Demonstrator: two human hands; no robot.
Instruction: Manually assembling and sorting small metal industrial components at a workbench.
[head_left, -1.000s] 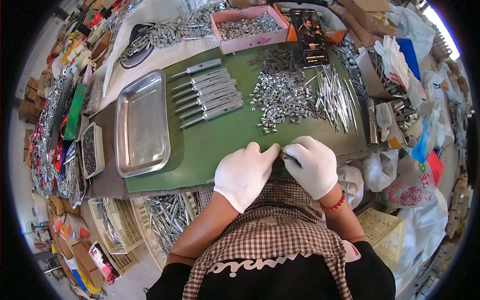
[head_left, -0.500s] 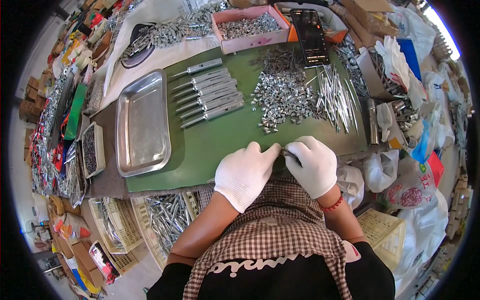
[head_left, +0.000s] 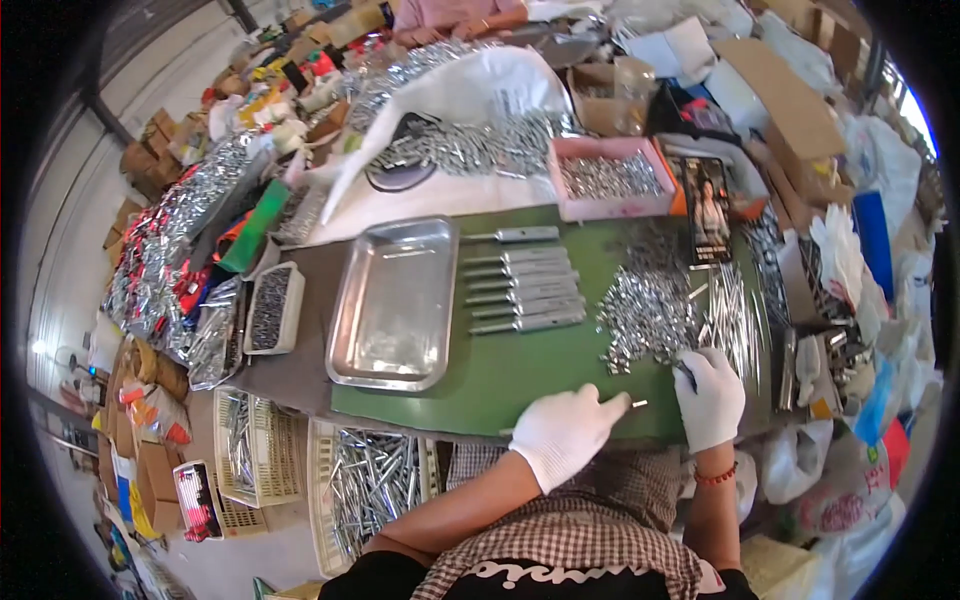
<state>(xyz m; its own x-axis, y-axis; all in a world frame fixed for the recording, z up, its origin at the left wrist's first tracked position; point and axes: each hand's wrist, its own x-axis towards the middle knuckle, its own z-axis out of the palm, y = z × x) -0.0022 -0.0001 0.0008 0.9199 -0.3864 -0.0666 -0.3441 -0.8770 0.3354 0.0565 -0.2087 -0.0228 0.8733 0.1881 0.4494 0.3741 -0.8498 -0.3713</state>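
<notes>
My left hand [head_left: 565, 432], in a white knit glove, is closed around a slim metal rod. Its bright tip [head_left: 640, 404] sticks out past the thumb and forefinger, and the rest is mostly hidden by the glove. My right hand [head_left: 712, 408], gloved too, is at the near edge of a heap of small silver caps [head_left: 645, 312]. Its fingers are pinched round something small and dark that I cannot make out. Farther left, several silver screwdriver-like tools [head_left: 525, 290] lie in a row on the green mat [head_left: 480, 385].
A steel tray [head_left: 390, 375] stands left of the tools. Thin metal rods [head_left: 733, 325] lie right of the caps, with a phone [head_left: 708, 215] behind. At the back is a pink box [head_left: 600, 209] of small parts. Another person [head_left: 450, 22] sits across. Crates [head_left: 260, 470] are below the table's edge.
The view has swung, so the table appears farther right. My hands were together; now they are apart, the right one out at the caps, the left one still holding the rod. The phone's picture changed.
</notes>
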